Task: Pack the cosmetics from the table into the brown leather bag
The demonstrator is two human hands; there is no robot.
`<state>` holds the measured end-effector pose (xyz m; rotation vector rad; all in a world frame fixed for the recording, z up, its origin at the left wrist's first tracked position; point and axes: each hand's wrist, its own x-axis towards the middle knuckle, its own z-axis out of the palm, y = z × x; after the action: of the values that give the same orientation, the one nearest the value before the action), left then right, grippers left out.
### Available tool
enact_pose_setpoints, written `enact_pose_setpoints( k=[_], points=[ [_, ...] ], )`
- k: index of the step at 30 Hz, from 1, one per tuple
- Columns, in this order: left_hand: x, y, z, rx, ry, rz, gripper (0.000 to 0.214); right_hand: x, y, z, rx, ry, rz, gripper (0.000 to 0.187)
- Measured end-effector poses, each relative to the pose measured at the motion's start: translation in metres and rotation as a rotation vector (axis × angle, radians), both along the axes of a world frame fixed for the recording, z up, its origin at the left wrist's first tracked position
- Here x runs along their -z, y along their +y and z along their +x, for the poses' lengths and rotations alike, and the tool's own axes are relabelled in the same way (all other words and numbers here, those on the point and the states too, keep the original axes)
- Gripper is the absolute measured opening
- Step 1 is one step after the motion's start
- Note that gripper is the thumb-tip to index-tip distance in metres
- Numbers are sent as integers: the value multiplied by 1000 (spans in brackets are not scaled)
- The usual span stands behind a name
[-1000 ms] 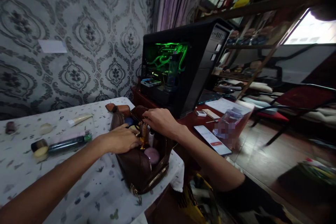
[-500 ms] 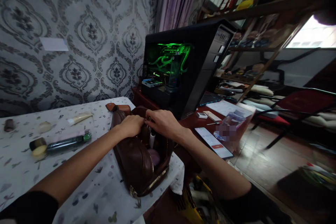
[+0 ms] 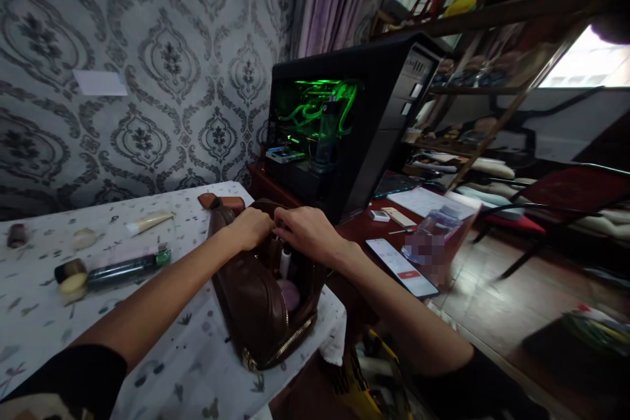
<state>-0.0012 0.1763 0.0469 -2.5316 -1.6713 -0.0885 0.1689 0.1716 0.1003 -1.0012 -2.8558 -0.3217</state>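
A brown leather bag [image 3: 246, 305] with a gold-toned zipper lies unzipped at the table's near right corner. Inside its opening show a white tube-like item [image 3: 285, 263] and a round pinkish-purple item [image 3: 289, 295]. My left hand [image 3: 252, 228] is closed with bent fingers at the far end of the opening. Facing it, almost touching, my right hand [image 3: 309, 231] pinches at the same far edge, by the zipper. The fingertips are partly hidden, so the exact spot each one grips is unclear.
Left on the patterned tablecloth [image 3: 182, 348] lie a dark green bottle [image 3: 123, 269], a cream tube [image 3: 149, 222], and a round yellowish item [image 3: 73, 285]. A black computer tower [image 3: 388, 138] stands behind the bag. Right are a phone [image 3: 401, 267] and clear plastic bottle [image 3: 445, 223].
Both hands stay at the far end of the bag's opening, with only a slight shift of the fingers. My left forearm has moved a little to the right.
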Motion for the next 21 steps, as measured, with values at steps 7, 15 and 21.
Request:
enact_pose_setpoints(
  k=[7,15,21],
  points=[
    [-5,-4,3,-65,101,-11,18,2,2,-1,-12,-7,21,19],
    [-12,-10,6,-115,87,-34,24,2,0,-6,35,-20,46,21],
    [-8,-9,1,-84,16,-33,23,3,0,-8,99,5,27,25]
  ],
)
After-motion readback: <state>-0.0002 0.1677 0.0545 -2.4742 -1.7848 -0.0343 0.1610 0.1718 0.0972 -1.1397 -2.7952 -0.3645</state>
